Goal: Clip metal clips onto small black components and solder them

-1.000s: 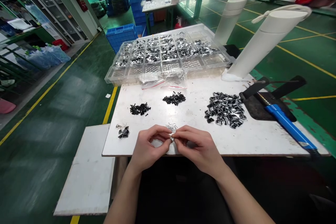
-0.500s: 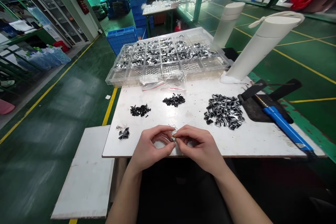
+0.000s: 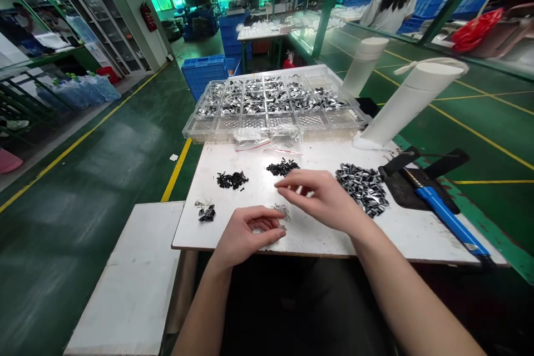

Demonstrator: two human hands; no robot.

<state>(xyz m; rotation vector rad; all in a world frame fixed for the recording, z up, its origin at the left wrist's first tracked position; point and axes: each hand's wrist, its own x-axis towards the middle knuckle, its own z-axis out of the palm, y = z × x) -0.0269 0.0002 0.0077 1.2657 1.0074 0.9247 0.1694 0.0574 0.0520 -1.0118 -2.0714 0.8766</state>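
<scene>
My left hand [image 3: 249,233] is curled low over the near edge of the white board, its thumb and fingers closed on a small shiny metal piece [image 3: 282,228], whose exact shape is too small to make out. Just beyond those fingertips lies a little heap of thin wire-like metal parts [image 3: 282,211]. Above the board reaches my right hand [image 3: 315,194], thumb and index finger apart with nothing visible between them. Its fingertips are nearest to a pile of tiny black parts [image 3: 282,167]. To the left sits a second pile of small black parts [image 3: 232,179].
A large pile of shiny black pieces [image 3: 364,189] lies right, beside a blue-handled tool [image 3: 450,219]. A smaller cluster [image 3: 206,212] is at left. Behind stand a clear compartment tray [image 3: 250,134], plastic bags [image 3: 267,142] and white tubes [image 3: 400,103]. A person [image 3: 392,3] is farther back.
My right hand has parted from my left and moved up and forward toward the black pile, its fingers opening. My left hand stays near the board's edge. The view has tilted up slightly.
</scene>
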